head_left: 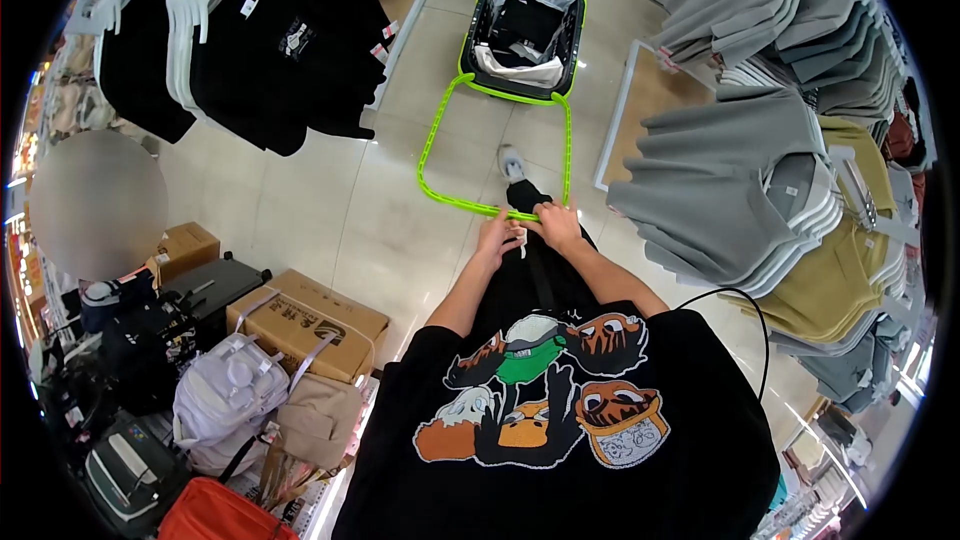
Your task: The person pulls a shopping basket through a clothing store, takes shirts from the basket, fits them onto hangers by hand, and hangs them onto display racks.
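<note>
left hand (pixel 498 239) and right hand (pixel 556 226) gripping green handle (pixel 430 144), basket (pixel 572 37) of clothes (pixel 526 24) beyond the handle

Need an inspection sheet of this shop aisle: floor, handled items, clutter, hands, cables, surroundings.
Surface: glossy pale tile floor; white shoe shows through the handle loop.
Handled items: green-rimmed shopping basket upright on the floor, dark and white cloth inside; green pull handle extended toward the person.
Clutter: strapped carton, pale backpack, red bag, left side.
Hands: left hand and right hand at the handle's near bar; left grip unclear.
Cables: thin black cord looping at right; ends unclear.
Surroundings: black shirts left, grey tops right, on hangers.
</note>
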Motion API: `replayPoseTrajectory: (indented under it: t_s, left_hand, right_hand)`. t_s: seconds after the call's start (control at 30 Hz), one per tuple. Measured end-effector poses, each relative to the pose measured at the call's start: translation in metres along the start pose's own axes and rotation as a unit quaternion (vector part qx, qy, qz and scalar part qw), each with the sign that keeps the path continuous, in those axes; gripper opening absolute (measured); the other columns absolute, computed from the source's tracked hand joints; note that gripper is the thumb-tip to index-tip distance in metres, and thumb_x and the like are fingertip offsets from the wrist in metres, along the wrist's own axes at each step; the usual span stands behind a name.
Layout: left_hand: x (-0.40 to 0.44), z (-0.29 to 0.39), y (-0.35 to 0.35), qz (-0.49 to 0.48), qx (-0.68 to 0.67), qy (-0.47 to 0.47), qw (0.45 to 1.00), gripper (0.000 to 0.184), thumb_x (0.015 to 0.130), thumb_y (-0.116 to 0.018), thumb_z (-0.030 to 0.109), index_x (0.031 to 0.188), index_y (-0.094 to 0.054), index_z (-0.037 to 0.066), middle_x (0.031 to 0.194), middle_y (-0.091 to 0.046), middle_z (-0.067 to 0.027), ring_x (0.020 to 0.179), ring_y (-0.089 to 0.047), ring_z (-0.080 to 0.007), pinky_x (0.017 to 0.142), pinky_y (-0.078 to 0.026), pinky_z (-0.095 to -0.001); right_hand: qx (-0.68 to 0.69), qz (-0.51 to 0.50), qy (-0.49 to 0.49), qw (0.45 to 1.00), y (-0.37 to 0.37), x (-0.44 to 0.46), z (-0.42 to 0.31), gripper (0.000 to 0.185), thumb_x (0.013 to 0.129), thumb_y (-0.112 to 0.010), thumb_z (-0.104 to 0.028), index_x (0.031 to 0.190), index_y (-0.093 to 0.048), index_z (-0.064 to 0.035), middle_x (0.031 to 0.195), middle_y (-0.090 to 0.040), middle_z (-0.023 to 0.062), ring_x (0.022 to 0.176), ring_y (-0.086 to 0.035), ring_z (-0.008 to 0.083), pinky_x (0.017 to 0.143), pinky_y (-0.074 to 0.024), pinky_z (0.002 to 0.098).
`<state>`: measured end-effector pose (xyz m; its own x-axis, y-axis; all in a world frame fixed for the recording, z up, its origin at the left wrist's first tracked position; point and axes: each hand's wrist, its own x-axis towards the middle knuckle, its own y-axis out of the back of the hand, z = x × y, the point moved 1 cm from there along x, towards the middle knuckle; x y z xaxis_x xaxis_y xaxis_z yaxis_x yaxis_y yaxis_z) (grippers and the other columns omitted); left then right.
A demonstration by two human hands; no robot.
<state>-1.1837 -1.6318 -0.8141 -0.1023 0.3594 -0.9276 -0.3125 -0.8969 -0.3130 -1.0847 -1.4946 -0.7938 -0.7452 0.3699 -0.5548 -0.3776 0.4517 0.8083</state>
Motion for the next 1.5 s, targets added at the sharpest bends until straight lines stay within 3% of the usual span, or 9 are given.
replayPoseTrajectory:
  t_s: [0.1, 0.2, 0.27, 0.43, 0.67, 0.83, 0.93, 1.23, 1.5]
  left_hand:
    - [0.02, 0.007, -0.005, -0.006, 0.002, 0.026, 1.0, 0.036, 0.103, -0.055, 0.038, 0.11, -0.057, 0.003, 0.087, -0.064, -0.0036, 0.077, -0.068, -0.0196, 0.067, -0.061, -0.0363]
    - [0.042, 0.029, -0.018, -0.024, 0.008, 0.047, 0.999, 0.035, 0.103, -0.056, 0.038, 0.112, -0.056, 0.004, 0.088, -0.065, -0.0047, 0.078, -0.069, -0.0203, 0.067, -0.061, -0.0366]
    - [0.064, 0.059, -0.028, -0.015, 0.018, 0.062, 0.998, 0.035, 0.103, -0.055, 0.039, 0.111, -0.056, 0.005, 0.088, -0.065, -0.0047, 0.078, -0.069, -0.0202, 0.067, -0.061, -0.0368]
    - [0.103, 0.135, -0.065, 0.002, 0.05, 0.065, 0.997, 0.033, 0.105, -0.05, 0.039, 0.108, -0.055, 0.006, 0.081, -0.064, -0.0028, 0.074, -0.069, -0.0182, 0.066, -0.062, -0.0385]
    - [0.145, 0.231, -0.11, -0.011, 0.064, 0.027, 0.998, 0.031, 0.105, -0.049, 0.036, 0.114, -0.051, 0.006, 0.084, -0.063, -0.0039, 0.079, -0.068, -0.0189, 0.075, -0.061, -0.0409]
    - [0.154, 0.273, -0.13, -0.016, 0.045, 0.0, 0.999, 0.033, 0.105, -0.049, 0.035, 0.09, -0.06, 0.008, 0.076, -0.062, -0.0009, 0.076, -0.066, -0.0169, 0.074, -0.059, -0.0375]
    - [0.165, 0.297, -0.134, -0.001, 0.042, -0.019, 0.999, 0.035, 0.106, -0.048, 0.036, 0.088, -0.059, 0.008, 0.076, -0.062, -0.0007, 0.076, -0.066, -0.0163, 0.074, -0.058, -0.0378]
    - [0.224, 0.367, -0.126, 0.052, 0.034, 0.006, 0.998, 0.039, 0.107, -0.046, 0.044, 0.089, -0.056, 0.011, 0.074, -0.055, 0.0013, 0.072, -0.062, -0.0146, 0.076, -0.056, -0.0375]
    - [0.272, 0.475, -0.15, 0.052, 0.041, -0.072, 0.995, 0.035, 0.106, -0.049, 0.044, 0.097, -0.06, 0.012, 0.073, -0.056, 0.0028, 0.068, -0.061, -0.0118, 0.064, -0.055, -0.0321]
  right_hand:
    - [0.032, -0.024, -0.043, 0.998, 0.003, 0.023, 0.014, 0.048, 0.088, -0.063, -0.058, 0.101, -0.071, -0.0127, 0.104, -0.072, 0.0051, 0.112, -0.062, 0.0256, 0.108, -0.0312, 0.0627]
    - [0.073, -0.032, -0.084, 0.993, 0.019, 0.046, 0.029, 0.048, 0.084, -0.069, -0.059, 0.099, -0.072, -0.0139, 0.103, -0.072, 0.0066, 0.11, -0.063, 0.0264, 0.108, -0.0317, 0.0626]
    - [0.065, -0.11, -0.088, 0.988, 0.037, 0.074, 0.038, 0.049, 0.083, -0.069, -0.06, 0.102, -0.072, -0.0147, 0.107, -0.072, 0.0053, 0.114, -0.062, 0.024, 0.103, -0.0369, 0.0595]
    - [0.13, 0.003, -0.068, 0.989, 0.08, 0.143, 0.047, 0.043, 0.083, -0.072, -0.053, 0.096, -0.075, -0.0121, 0.096, -0.074, 0.0091, 0.105, -0.065, 0.0277, 0.096, -0.0461, 0.0478]
    - [0.157, 0.043, -0.089, 0.983, 0.116, 0.239, 0.066, 0.045, 0.083, -0.073, -0.053, 0.096, -0.076, -0.0096, 0.091, -0.074, 0.0098, 0.101, -0.066, 0.0289, 0.094, -0.0467, 0.0474]
    - [0.163, 0.026, -0.084, 0.983, 0.144, 0.299, 0.063, 0.045, 0.084, -0.072, -0.052, 0.1, -0.075, -0.0104, 0.092, -0.073, 0.0124, 0.1, -0.067, 0.0305, 0.094, -0.0457, 0.0474]
    - [0.198, -0.011, -0.097, 0.975, 0.16, 0.335, 0.055, 0.044, 0.084, -0.071, -0.052, 0.101, -0.075, -0.011, 0.094, -0.073, 0.014, 0.099, -0.068, 0.0312, 0.093, -0.0448, 0.0482]
    - [0.196, -0.037, -0.099, 0.975, 0.178, 0.423, 0.04, 0.05, 0.085, -0.067, -0.059, 0.099, -0.076, -0.0122, 0.086, -0.074, 0.0143, 0.089, -0.07, 0.0335, 0.097, -0.0403, 0.0519]
    - [0.26, -0.019, -0.132, 0.956, 0.235, 0.541, 0.04, 0.058, 0.086, -0.063, -0.065, 0.101, -0.077, -0.0104, 0.084, -0.074, 0.0158, 0.088, -0.07, 0.0353, 0.094, -0.0411, 0.0512]
